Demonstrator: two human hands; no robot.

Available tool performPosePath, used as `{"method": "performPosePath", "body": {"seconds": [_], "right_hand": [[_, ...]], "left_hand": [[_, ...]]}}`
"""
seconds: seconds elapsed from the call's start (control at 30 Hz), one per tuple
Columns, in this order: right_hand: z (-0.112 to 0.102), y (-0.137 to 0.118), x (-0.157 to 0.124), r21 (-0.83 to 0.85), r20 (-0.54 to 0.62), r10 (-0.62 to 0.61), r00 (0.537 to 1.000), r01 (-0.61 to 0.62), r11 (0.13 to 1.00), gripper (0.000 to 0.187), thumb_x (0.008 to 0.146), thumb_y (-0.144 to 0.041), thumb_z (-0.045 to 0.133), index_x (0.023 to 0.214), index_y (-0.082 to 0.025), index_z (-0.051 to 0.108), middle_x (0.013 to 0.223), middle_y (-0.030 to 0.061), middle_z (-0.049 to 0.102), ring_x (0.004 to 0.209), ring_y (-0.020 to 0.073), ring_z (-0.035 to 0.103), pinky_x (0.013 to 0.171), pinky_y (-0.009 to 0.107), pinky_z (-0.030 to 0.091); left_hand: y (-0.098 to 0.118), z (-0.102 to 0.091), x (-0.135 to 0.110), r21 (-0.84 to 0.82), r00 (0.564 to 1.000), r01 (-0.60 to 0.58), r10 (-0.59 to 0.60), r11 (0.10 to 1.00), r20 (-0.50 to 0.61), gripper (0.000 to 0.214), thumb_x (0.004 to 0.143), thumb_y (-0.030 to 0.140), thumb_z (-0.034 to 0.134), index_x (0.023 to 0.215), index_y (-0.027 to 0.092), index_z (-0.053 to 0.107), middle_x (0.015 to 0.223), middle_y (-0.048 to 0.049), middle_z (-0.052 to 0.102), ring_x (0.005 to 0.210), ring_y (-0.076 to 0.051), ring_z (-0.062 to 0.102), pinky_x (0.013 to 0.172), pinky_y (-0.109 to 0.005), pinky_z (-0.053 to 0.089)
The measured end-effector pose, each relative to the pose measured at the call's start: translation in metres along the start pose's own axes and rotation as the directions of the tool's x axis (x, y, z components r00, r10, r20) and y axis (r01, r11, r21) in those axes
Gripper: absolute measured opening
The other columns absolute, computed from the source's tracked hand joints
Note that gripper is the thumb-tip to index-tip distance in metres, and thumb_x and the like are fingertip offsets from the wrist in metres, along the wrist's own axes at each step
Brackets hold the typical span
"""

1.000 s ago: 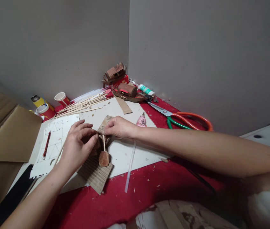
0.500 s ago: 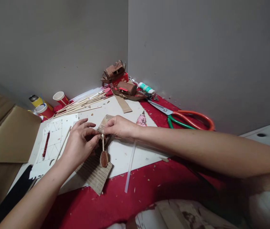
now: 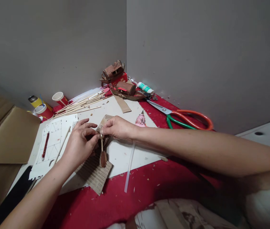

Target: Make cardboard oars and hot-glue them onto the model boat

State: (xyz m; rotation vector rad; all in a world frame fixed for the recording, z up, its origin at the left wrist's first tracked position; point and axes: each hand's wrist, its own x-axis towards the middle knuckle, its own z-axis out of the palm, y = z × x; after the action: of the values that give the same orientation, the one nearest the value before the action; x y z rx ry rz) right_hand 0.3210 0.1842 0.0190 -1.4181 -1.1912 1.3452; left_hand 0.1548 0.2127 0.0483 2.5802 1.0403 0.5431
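Observation:
A miniature paddle [image 3: 103, 158], a thin wooden stick with an oval brown blade, hangs blade-down toward me. Its upper end is between the fingertips of my left hand [image 3: 82, 136], thumb and forefinger pinched, other fingers loosely extended. My right hand [image 3: 117, 127] pinches the same end from the other side, so the tip is hidden. Under both hands lies a corrugated cardboard piece [image 3: 97, 178], with dark brown parts partly covered by my fingers. Beside my right wrist shows a pink-wrapped nozzle [image 3: 140, 120], with a translucent glue stick [image 3: 129, 168] below my forearm.
Two brown model boats [image 3: 126, 89] stand in the far corner near a white-and-green tube [image 3: 145, 87]. Large scissors [image 3: 170, 113] lie right. Wooden skewers [image 3: 84, 103], paper cups [image 3: 60, 98], a pencil [image 3: 45, 146] on a drawing and a cardboard box [image 3: 11, 136] are left.
The paddle's blade has turned slightly and now looks narrower. Both hands keep almost the same place; the whole view has shifted a little.

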Motion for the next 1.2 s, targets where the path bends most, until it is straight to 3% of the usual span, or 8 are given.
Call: {"method": "performPosePath", "body": {"seconds": [0.17,0.37,0.73,0.9,1.0,1.1,1.2], "right_hand": [[0.001,-0.001,-0.002,0.002,-0.002,0.007,1.0,-0.007,1.0,0.022,0.077,-0.005,0.062,0.056,-0.011,0.062,0.039,-0.0089,0.046,0.038,0.004,0.034,0.042,0.019,0.026],[-0.001,0.002,-0.004,-0.007,0.043,0.016,0.999,-0.016,1.0,0.028,0.084,-0.011,0.059,0.056,-0.014,0.059,0.032,-0.0108,0.038,0.031,0.0049,0.031,0.037,0.02,0.022],[-0.001,0.003,-0.004,-0.021,0.066,0.0,0.998,0.002,1.0,0.03,0.086,-0.012,0.059,0.056,-0.014,0.057,0.033,-0.0106,0.039,0.032,0.0049,0.033,0.035,0.019,0.023],[0.002,0.002,-0.003,-0.021,0.053,0.012,0.999,-0.011,1.0,0.022,0.082,-0.009,0.062,0.06,-0.012,0.061,0.035,-0.0103,0.042,0.033,0.0047,0.034,0.036,0.019,0.024],[0.0,-0.002,-0.005,-0.015,0.034,0.008,0.999,-0.008,1.0,0.021,0.082,-0.008,0.062,0.061,-0.012,0.062,0.033,-0.0106,0.041,0.031,0.0047,0.033,0.036,0.02,0.023],[-0.006,-0.007,-0.013,0.005,0.018,-0.019,1.0,0.019,1.0,0.02,0.081,-0.007,0.062,0.062,-0.011,0.063,0.035,-0.0101,0.045,0.031,0.0038,0.034,0.037,0.02,0.024],[-0.01,-0.012,-0.025,0.035,0.009,-0.054,0.998,0.054,0.998,0.016,0.082,-0.009,0.063,0.066,-0.012,0.064,0.037,-0.011,0.045,0.032,0.003,0.035,0.038,0.019,0.025]], "left_hand": [[0.0,0.0,0.0,0.009,1.0,-0.01,0.01,1.0,0.01,0.017,0.08,0.025,0.058,0.069,0.02,0.07,0.103,-0.0081,0.071,0.122,-0.03,0.046,0.101,-0.052,0.04],[0.001,0.0,0.0,0.004,1.0,0.015,-0.015,1.0,0.009,0.018,0.079,0.029,0.058,0.068,0.021,0.07,0.102,-0.008,0.072,0.121,-0.031,0.048,0.1,-0.051,0.042],[-0.005,0.0,-0.006,-0.047,0.998,-0.004,0.001,0.999,-0.059,0.021,0.083,0.035,0.059,0.087,0.018,0.072,0.098,-0.0084,0.072,0.118,-0.028,0.052,0.101,-0.048,0.041],[-0.006,-0.003,-0.018,-0.095,0.98,0.05,-0.067,0.994,-0.188,0.021,0.084,0.033,0.059,0.097,0.02,0.068,0.104,-0.0056,0.07,0.117,-0.024,0.055,0.102,-0.042,0.041],[0.001,-0.007,-0.033,-0.119,0.934,0.074,-0.111,0.99,-0.34,0.017,0.084,0.03,0.06,0.098,0.021,0.067,0.106,-0.0039,0.069,0.106,-0.021,0.061,0.099,-0.038,0.044],[0.011,-0.011,-0.047,-0.083,0.897,0.059,-0.089,0.995,-0.433,0.015,0.084,0.024,0.061,0.098,0.021,0.066,0.1,-0.0019,0.07,0.096,-0.017,0.064,0.091,-0.032,0.048],[0.02,-0.012,-0.055,-0.041,0.895,0.004,-0.022,0.999,-0.445,0.011,0.082,0.021,0.063,0.092,0.02,0.069,0.094,-0.0011,0.072,0.083,-0.015,0.066,0.076,-0.026,0.051]]}}
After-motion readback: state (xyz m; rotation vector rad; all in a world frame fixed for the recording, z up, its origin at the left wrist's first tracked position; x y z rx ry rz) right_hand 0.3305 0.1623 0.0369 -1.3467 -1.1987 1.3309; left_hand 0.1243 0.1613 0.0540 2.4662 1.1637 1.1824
